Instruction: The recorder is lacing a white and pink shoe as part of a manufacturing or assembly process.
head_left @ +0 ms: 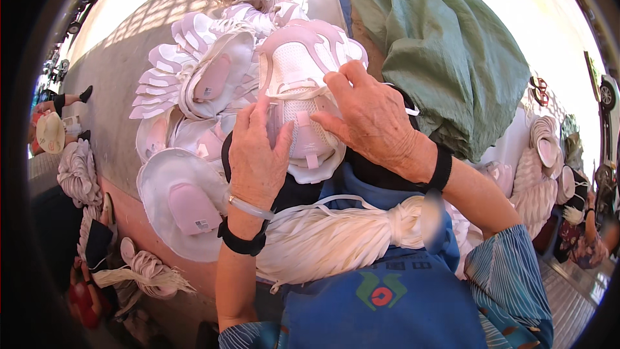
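White and pale pink mesh is filling the middle of the head view: a shoe upper (300, 100) is lying across the person's lap, its long axis running away from the body, toe end far and heel tab near. The left hand (257, 155) is pressing flat against its near left edge, fingers together and pointing up along that side, not closed around anything. The right hand (374, 119) is coming in from the right and resting over the upper's right side, fingers curled loosely, with the fingertips (336, 81) touching the lace band across the middle; whether it is pinching a lace I cannot tell. Both hands are on the piece, the right one reaching further up its length. Just below the wrists a thick bundle of white laces (323, 236) is lying across a blue apron (387, 297), its tied end toward the right. Beyond the upper, a heap of similar pink-and-white uppers (194, 84) is spreading to the left, and a green sack (445, 52) is sitting at upper right.
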`<action>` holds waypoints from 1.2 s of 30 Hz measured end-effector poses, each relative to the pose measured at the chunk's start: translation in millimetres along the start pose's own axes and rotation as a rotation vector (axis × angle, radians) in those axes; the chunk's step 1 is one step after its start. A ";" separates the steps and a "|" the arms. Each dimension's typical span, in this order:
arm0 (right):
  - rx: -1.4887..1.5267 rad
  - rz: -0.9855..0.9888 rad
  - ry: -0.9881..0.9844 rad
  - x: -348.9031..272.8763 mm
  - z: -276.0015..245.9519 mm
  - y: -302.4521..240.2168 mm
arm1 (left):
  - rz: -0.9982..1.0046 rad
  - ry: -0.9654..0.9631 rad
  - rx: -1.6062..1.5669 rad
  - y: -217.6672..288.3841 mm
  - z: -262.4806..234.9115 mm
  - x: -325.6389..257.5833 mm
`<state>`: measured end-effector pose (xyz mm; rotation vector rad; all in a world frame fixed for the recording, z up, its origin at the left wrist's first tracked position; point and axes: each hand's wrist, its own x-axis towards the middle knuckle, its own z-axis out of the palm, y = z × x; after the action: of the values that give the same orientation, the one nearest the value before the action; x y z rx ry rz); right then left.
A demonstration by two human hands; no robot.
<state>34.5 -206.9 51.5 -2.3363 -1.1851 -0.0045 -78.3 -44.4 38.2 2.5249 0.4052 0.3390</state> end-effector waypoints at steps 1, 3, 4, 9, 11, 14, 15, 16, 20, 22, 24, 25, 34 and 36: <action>-0.001 -0.003 0.000 -3.1 1.2 -3.2 | -0.001 0.003 0.000 1.0 1.6 -0.4; -0.087 -0.046 -0.026 -7.3 6.5 -9.8 | 0.017 0.029 0.083 2.0 5.0 1.4; -0.121 -0.032 -0.057 -6.9 7.6 -13.9 | 0.018 0.032 0.082 0.5 7.4 1.7; -0.152 0.087 -0.209 -6.2 15.9 -14.9 | 0.091 0.065 0.159 -8.0 17.7 -0.1; -0.117 0.096 -0.282 -4.0 20.0 -3.1 | 0.091 0.061 0.129 -10.3 16.7 3.0; -0.285 -0.286 -0.257 -2.5 22.8 21.8 | 0.113 0.052 0.098 -9.6 16.1 8.6; -0.277 -0.313 -0.246 -2.8 23.8 26.7 | 0.135 0.047 0.098 -8.4 15.9 11.1; -0.268 -0.344 -0.236 -0.9 22.3 26.6 | 0.139 0.055 0.099 -8.5 15.9 11.5; 0.102 0.164 0.017 -4.4 12.4 -5.5 | 0.089 0.063 0.081 -8.2 11.3 12.4; 0.041 0.031 0.018 -6.4 10.0 -11.4 | 0.115 0.062 0.079 -10.1 10.9 8.0; -0.094 -0.059 0.011 -6.9 9.2 -20.5 | 0.144 0.066 0.158 -5.2 7.3 2.5; -0.097 -0.003 0.034 -9.2 15.3 -19.2 | 0.153 0.048 0.188 -6.7 13.0 2.4; -0.291 0.028 -0.141 1.4 31.8 -13.5 | 0.089 -0.093 0.254 2.7 18.7 17.1; -0.286 0.020 -0.158 4.4 31.7 -5.2 | 0.144 -0.045 0.280 2.1 17.4 18.8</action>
<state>26.3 -186.9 27.4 -2.6385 -1.3110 0.0184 -54.9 -47.8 28.1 2.8383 0.2693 0.2961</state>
